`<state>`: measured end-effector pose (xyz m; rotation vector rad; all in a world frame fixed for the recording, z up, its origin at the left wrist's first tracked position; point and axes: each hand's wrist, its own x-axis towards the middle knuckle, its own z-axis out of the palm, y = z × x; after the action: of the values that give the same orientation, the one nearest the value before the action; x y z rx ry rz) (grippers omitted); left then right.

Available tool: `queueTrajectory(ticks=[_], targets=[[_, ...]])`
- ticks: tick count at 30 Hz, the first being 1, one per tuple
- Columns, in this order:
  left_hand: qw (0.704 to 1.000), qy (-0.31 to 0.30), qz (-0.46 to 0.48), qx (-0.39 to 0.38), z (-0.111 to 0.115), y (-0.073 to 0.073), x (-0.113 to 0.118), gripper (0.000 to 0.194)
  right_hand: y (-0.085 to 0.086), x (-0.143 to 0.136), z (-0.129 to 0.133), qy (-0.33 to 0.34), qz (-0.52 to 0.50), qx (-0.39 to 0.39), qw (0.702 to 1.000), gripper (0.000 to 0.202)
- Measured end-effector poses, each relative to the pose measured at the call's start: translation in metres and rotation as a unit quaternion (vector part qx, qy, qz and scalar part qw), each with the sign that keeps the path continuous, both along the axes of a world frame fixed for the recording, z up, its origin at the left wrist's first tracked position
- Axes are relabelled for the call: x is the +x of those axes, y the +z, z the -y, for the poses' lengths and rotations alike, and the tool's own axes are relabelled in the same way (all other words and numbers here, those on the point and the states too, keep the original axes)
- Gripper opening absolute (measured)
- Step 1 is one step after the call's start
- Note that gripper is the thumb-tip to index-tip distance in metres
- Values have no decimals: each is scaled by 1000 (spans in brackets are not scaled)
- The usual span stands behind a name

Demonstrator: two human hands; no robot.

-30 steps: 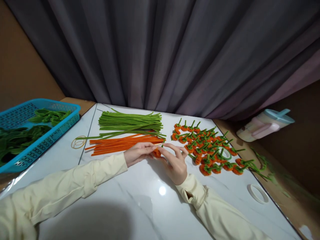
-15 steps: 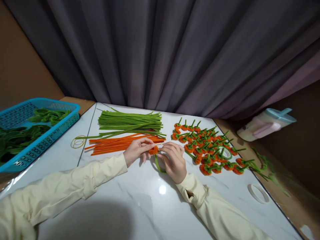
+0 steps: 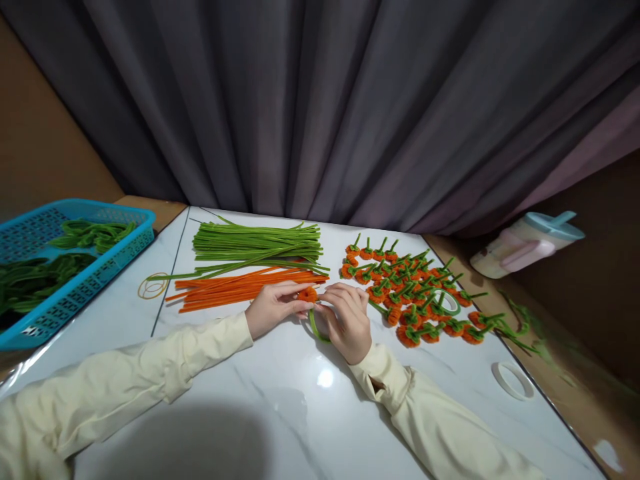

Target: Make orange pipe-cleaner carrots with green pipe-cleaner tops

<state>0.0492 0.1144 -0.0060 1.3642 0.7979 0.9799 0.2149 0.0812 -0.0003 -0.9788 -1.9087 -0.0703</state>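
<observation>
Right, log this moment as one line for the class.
left grip: orange piece, pinched; right grip: beside it, at green strip; right of grips: orange-and-green pieces; beyond: green stems

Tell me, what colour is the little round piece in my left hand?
The round piece is orange, best seen in the head view.

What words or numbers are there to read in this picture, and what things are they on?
None: I can't read any word, number, brand or sign here.
Cup with the blue lid: small dark marks near its bottom, too blurred to tell if they are letters or a picture.
Blue basket: no writing that I can see.
</observation>
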Motion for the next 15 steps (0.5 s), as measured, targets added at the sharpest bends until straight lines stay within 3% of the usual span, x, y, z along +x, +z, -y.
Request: queueTrajectory(ticks=[7, 15], targets=[[985, 42, -64, 157, 3, -4, -3, 30, -3, 0, -1, -11, 26, 41, 999, 11], [946, 71, -106, 298, 6, -8, -3, 27, -4, 0, 1, -6, 65, 67, 996, 21]])
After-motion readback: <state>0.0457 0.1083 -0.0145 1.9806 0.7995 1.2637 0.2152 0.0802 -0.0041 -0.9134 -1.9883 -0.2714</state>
